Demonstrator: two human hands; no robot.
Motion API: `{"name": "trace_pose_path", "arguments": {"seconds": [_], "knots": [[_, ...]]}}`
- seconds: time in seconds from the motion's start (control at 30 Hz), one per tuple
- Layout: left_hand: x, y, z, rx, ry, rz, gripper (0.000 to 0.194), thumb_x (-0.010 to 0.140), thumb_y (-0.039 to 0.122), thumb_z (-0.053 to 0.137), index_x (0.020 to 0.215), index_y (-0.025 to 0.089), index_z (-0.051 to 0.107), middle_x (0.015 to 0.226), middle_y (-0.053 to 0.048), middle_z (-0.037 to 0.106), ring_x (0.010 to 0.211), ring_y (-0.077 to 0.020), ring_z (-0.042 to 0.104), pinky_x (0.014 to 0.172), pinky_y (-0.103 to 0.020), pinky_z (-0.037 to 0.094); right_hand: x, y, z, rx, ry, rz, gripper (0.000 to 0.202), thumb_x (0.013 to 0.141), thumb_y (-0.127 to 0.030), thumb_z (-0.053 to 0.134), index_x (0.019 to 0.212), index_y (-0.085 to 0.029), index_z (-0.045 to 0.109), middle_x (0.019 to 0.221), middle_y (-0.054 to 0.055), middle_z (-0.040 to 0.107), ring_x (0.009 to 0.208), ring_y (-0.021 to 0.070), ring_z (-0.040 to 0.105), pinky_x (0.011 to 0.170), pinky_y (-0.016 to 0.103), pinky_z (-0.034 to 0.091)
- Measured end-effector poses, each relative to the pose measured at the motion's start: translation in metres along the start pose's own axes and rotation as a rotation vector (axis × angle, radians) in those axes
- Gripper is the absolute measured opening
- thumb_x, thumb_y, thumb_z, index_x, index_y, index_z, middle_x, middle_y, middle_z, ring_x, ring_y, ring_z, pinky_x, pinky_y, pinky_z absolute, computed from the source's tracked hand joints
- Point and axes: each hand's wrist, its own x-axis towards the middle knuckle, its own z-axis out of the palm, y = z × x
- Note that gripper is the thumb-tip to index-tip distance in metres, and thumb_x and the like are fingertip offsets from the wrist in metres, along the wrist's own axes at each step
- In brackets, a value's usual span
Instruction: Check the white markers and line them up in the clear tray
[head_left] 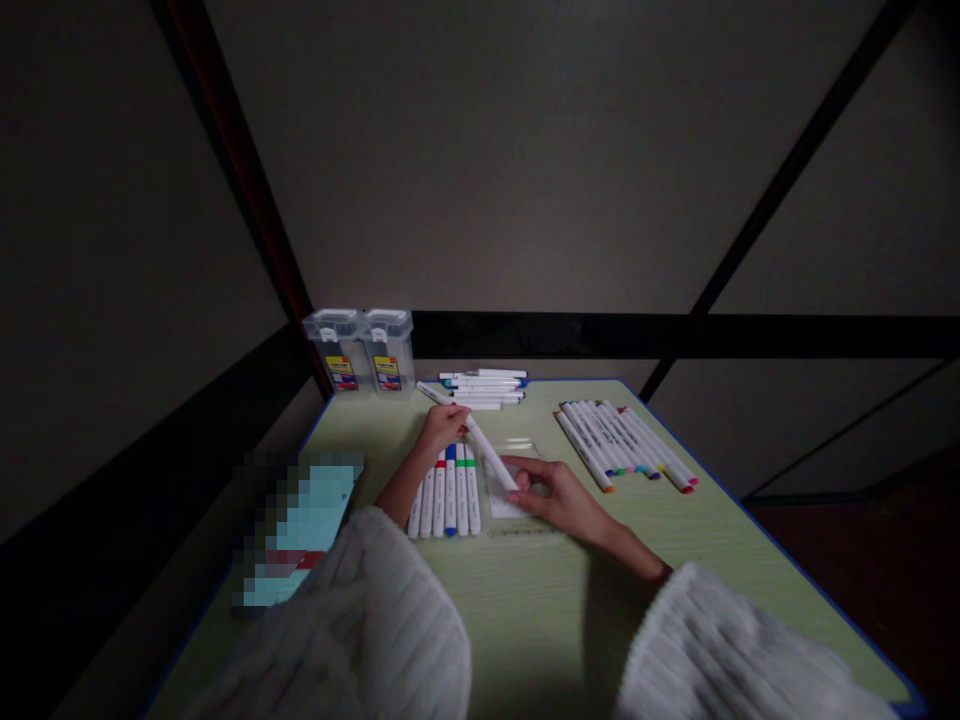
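Observation:
My left hand (441, 424) grips the far end of a white marker (491, 457) that slants down to the right. My right hand (559, 497) pinches the marker's near end, over a clear flat plastic case (517, 500) lying on the table. Just left of the case lies a row of several white markers (445, 490) with red, blue and green ends, below my left hand. Both arms wear white knitted sleeves.
Pale green table (540, 610) with blue edging. Two clear marker boxes (361, 350) stand at the far left corner. A pile of white markers (484, 388) lies at the far edge, another row of markers (626, 446) to the right. A blurred light-blue item (296, 525) lies at the left.

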Motion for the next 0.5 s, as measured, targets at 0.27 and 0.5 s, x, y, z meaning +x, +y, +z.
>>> {"name": "trace_pose_path", "arguments": {"seconds": [0.27, 0.5], "knots": [[-0.003, -0.002, 0.006, 0.033, -0.080, 0.064, 0.018, 0.057, 0.014, 0.067, 0.072, 0.014, 0.056, 0.054, 0.005, 0.056, 0.049, -0.0071, 0.053, 0.049, -0.017, 0.042, -0.003, 0.003, 0.005, -0.095, -0.013, -0.069, 0.050, 0.071, -0.039, 0.062, 0.114, -0.014, 0.055, 0.060, -0.003, 0.052, 0.055, 0.0106, 0.047, 0.055, 0.022, 0.040], [-0.001, -0.006, 0.006, 0.083, -0.163, 0.082, 0.005, 0.058, 0.012, 0.065, 0.059, 0.013, 0.059, 0.052, 0.001, 0.060, 0.052, -0.0104, 0.055, 0.055, -0.021, 0.045, -0.006, 0.005, 0.012, -0.183, -0.054, -0.131, 0.049, 0.073, -0.046, 0.059, 0.111, -0.014, 0.058, 0.060, -0.002, 0.055, 0.053, 0.0113, 0.048, 0.054, 0.023, 0.039]]}}
